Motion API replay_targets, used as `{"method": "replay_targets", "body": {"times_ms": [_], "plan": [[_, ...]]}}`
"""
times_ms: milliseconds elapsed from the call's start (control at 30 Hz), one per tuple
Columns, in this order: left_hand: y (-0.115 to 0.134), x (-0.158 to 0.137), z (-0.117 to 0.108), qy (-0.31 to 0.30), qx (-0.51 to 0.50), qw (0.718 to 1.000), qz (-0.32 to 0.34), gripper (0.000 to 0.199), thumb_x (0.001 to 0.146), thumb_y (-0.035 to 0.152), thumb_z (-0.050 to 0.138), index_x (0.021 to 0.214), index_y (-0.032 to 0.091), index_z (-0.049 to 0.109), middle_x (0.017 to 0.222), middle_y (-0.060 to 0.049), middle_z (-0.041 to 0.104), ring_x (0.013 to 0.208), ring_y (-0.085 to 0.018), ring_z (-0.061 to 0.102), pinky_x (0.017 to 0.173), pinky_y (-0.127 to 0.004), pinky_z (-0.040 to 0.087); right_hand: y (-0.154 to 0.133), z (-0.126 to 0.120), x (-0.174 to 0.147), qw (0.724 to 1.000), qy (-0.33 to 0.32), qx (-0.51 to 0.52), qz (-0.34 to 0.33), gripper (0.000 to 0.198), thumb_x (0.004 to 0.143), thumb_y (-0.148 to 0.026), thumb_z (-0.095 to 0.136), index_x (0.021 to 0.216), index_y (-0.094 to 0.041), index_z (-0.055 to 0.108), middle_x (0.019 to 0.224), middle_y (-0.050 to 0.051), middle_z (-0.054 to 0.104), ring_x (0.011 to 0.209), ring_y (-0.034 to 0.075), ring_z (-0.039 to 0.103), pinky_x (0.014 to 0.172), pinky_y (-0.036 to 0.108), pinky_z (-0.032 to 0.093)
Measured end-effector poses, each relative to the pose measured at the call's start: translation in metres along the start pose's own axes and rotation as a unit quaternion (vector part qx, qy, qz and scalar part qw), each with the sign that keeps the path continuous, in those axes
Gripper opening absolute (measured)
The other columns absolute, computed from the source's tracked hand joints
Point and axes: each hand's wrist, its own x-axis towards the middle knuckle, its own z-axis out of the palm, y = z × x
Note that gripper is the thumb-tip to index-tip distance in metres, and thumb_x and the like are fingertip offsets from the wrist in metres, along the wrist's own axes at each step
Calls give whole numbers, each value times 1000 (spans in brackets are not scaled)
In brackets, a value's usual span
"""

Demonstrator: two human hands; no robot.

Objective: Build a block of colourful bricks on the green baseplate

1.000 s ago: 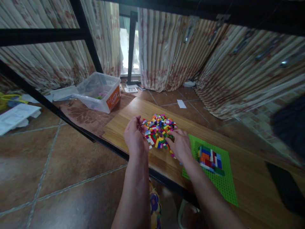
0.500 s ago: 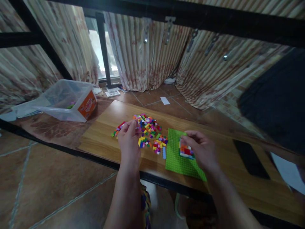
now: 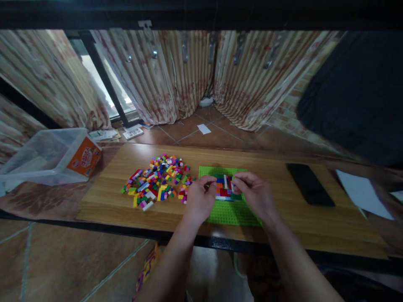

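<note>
A green studded baseplate (image 3: 233, 217) lies on the wooden table, with a block of coloured toy bricks (image 3: 224, 192) built up on it in red, orange, blue and white. My left hand (image 3: 201, 199) is at the block's left edge, thumb and fingers pinched together. Across from it, my right hand (image 3: 256, 195) is closed at the right edge, its fingertips near a white brick (image 3: 226, 181). What either pinch holds is too small or too covered to name.
A heap of loose bricks (image 3: 163, 174) spreads left of the baseplate. A black phone-like slab (image 3: 310, 184) and white paper (image 3: 362, 193) lie to the right. A clear plastic bin (image 3: 47, 147) with an orange label stands at the far left, beyond the wooden table (image 3: 103, 201).
My left hand has moved right, from the loose bricks to the built block. My right hand stays at the block's right side. The camera view has turned to the right.
</note>
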Motion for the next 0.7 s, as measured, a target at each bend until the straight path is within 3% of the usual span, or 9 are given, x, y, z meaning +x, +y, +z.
{"method": "replay_targets", "body": {"times_ms": [200, 467, 700], "plan": [[-3, 2, 13, -12, 79, 996, 46, 21, 86, 13, 56, 98, 18, 72, 95, -4, 75, 83, -16, 68, 80, -27, 52, 5, -6, 1, 997, -31, -71, -19, 30, 84, -41, 59, 95, -18, 75, 70, 3, 71, 57, 14, 61, 57, 27, 50], [-3, 11, 19, -27, 109, 994, 18, 20, 85, 14, 57, 98, 18, 71, 94, -4, 74, 78, -16, 67, 77, -28, 52, 5, -3, 2, 976, -57, -183, -101, 24, 87, -27, 52, 91, -22, 75, 92, 6, 75, 83, 19, 67, 77, 33, 50], [-3, 17, 15, -1, 196, 980, -24, 31, 81, 15, 62, 111, 15, 68, 107, -10, 70, 86, -20, 67, 83, -33, 52, -2, 7, 8, 959, -81, -258, -85, 14, 84, -19, 57, 84, -20, 71, 80, 3, 74, 73, 18, 67, 70, 30, 47]]}}
